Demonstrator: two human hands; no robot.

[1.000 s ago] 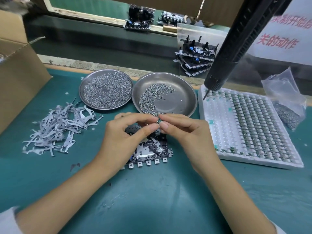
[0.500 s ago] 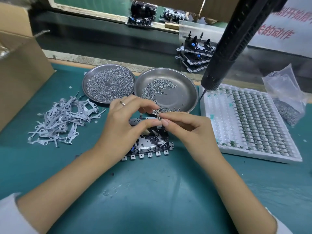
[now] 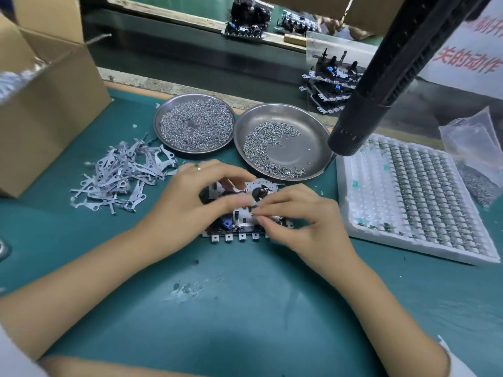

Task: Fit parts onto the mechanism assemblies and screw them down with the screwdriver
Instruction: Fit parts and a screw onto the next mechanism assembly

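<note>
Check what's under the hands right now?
The mechanism assembly lies on the mat under both hands: left hand, right hand. Its middle is covered by fingers.

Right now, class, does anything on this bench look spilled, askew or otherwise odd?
Mostly tidy. Only a pale scuffed smear on the green mat, nearer than the hands, and stray white flecks near the cardboard box stand out.

On your green tabletop [image 3: 245, 308] a cardboard box [image 3: 46, 104] stands far left, a clear plastic bag [image 3: 473, 148] sits far right, and a sign with red characters [image 3: 468, 61] hangs behind it
</note>
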